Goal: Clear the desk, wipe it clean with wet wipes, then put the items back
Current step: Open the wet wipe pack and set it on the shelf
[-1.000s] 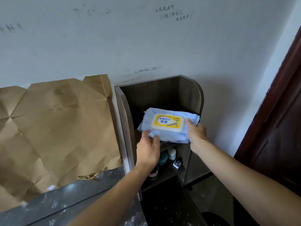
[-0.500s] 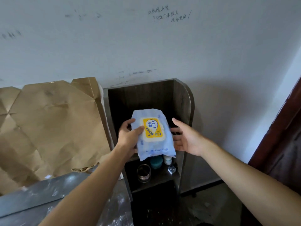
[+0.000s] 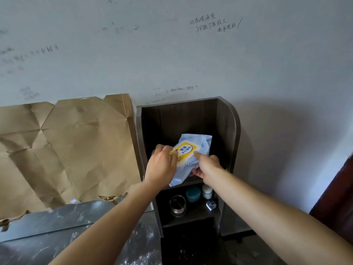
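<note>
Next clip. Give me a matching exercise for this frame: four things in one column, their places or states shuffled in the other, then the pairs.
1. wet wipes pack
2. brown paper
3. teal jar
4. glass cup

A. lower shelf, front left
B. held by left hand and right hand
C. against the wall, left of the shelf unit
D. lower shelf, beside the white bottle

Pairs: 1-B, 2-C, 3-D, 4-A

One wide-angle view is taken from head height, directed forward and down. The shelf unit is framed close, centrally; the desk at 7 o'clock.
</note>
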The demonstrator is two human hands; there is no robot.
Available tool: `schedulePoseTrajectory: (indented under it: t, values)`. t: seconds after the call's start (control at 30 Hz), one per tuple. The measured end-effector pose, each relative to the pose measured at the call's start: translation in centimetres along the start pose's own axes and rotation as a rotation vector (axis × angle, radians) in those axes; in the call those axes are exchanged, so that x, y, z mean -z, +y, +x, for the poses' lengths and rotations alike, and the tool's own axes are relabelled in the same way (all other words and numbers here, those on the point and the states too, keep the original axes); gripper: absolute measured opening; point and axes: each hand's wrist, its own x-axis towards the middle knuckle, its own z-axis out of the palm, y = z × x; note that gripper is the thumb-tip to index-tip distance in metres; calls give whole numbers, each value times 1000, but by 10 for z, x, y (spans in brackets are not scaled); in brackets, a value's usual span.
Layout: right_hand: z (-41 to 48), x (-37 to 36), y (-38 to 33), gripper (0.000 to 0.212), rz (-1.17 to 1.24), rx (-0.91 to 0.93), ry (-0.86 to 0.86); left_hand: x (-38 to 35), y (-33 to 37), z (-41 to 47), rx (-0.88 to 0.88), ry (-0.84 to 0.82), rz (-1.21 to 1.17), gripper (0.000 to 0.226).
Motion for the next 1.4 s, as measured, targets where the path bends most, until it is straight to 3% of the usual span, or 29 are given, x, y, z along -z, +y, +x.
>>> schedulePoseTrajectory:
  t: [0.23, 0.33, 0.47, 0.57, 0.7, 0.73, 0.8, 0.87, 1.17, 1.27, 1.4]
  values:
    - [-4, -4, 14, 16, 178, 23, 127, -13, -10, -13, -133, 20, 167, 32]
    - [-7, -7, 16, 24, 143, -130, -4, -16, -15, -8, -120, -125, 329, 41]
    - [-13, 20, 7, 16, -225, -198, -288, -24, -20, -10, -166, -213, 482, 40]
    - [-16, 41, -7, 16, -665, 7, -351, -32, -27, -13, -188, -198, 501, 45]
    - [3, 34, -28, 10, -942, 799, -100, -40, -35, -19, -196, -188, 491, 65]
    - [10, 28, -32, 3, -1024, 911, -124, -41, -36, -21, -201, -185, 508, 69]
    - [25, 20, -33, 38, -1322, 897, -270, -43, -35, -26, -225, -179, 553, 68]
    - [37, 17, -29, 58, -1551, 796, -362, -46, -37, -27, -237, -176, 565, 61]
    - [47, 22, -19, 53, -1784, 989, -375, -51, -39, -26, -172, -147, 484, 66]
    - [45, 21, -27, 41, -1654, 1086, -254, -50, -37, -25, -140, -155, 464, 68]
    - [48, 6, -50, 50, -1453, 980, -67, -50, -41, -24, -165, -161, 397, 64]
